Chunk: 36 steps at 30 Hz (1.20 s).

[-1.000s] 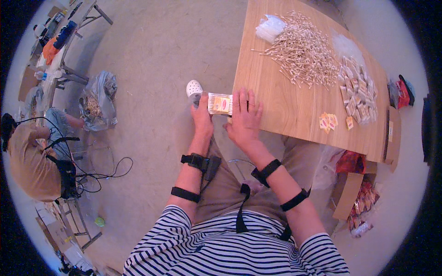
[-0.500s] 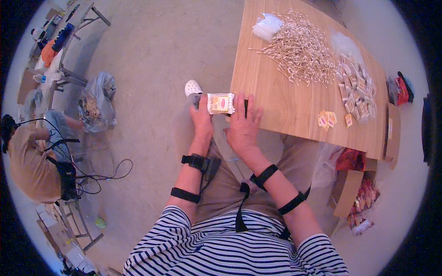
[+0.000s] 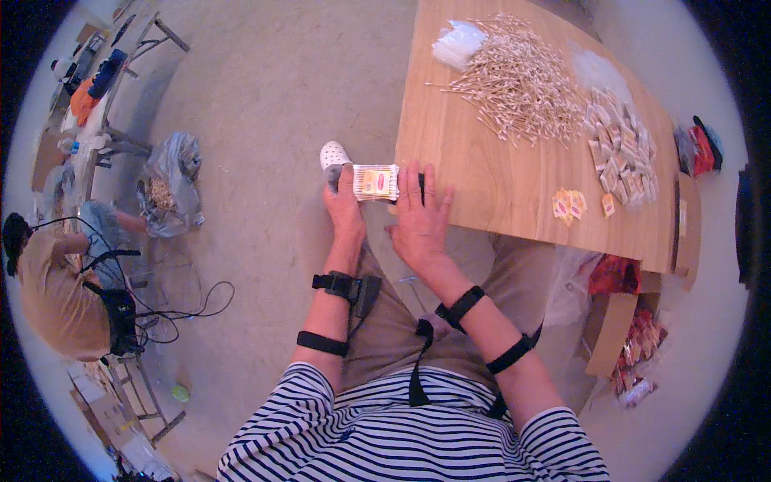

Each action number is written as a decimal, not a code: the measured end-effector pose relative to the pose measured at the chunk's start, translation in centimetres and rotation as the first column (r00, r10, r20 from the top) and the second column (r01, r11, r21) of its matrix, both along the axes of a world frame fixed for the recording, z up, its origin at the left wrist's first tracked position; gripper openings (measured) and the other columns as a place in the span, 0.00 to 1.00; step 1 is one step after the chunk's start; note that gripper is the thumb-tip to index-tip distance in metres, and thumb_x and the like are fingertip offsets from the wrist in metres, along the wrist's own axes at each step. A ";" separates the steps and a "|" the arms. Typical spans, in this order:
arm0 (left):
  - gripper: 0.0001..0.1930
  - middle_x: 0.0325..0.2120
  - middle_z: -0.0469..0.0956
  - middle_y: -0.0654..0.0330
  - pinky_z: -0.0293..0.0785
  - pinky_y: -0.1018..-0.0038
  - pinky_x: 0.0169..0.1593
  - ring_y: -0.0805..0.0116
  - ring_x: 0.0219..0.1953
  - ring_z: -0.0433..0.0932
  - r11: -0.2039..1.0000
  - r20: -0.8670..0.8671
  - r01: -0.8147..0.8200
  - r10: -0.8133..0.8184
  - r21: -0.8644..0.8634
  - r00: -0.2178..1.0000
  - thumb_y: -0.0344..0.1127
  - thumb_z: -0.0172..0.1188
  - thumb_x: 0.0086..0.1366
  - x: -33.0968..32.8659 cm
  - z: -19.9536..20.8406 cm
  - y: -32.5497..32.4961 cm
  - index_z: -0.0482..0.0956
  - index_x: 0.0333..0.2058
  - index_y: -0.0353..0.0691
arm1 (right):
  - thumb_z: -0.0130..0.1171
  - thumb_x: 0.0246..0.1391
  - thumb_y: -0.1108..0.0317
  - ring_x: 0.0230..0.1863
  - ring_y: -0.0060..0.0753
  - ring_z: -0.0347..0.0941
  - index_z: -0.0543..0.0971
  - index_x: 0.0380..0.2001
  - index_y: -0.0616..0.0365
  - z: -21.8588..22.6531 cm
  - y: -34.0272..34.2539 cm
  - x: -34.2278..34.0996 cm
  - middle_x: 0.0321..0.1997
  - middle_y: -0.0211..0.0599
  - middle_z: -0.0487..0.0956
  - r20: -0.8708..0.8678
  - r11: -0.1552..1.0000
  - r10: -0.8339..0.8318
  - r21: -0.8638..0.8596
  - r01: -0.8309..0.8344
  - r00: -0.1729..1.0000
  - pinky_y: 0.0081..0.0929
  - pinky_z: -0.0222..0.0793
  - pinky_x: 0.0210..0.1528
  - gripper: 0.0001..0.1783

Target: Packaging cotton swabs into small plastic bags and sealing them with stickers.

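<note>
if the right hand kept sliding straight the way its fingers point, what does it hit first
Probably the heap of cotton swabs further up the wooden table. The right hand points up the board, and the stretch between looks bare, though depth is unclear.

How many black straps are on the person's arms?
4. The left arm has two: one at the wrist and one higher on the forearm. The right arm has two: one at the wrist and one higher up.

Smooth matt wooden table [image 3: 498, 185], glossy plastic packet [image 3: 376, 182]
</note>
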<state>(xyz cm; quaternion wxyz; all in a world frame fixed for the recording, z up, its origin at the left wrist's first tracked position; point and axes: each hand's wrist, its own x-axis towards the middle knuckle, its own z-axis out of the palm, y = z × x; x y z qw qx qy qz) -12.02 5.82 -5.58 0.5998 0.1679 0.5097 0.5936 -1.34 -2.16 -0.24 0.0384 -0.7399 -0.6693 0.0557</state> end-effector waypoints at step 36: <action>0.20 0.50 0.75 0.48 0.67 0.60 0.60 0.49 0.55 0.72 0.749 -0.914 0.567 0.125 0.343 0.387 0.34 0.65 0.61 1.2 8.5 -0.7 0.75 0.49 0.32 | 0.61 0.55 0.41 0.75 0.53 0.49 0.64 0.68 0.58 -2.1 4.0 15.8 0.73 0.46 0.60 -0.032 0.965 -0.058 0.254 0.064 0.998 0.60 0.43 0.74 0.45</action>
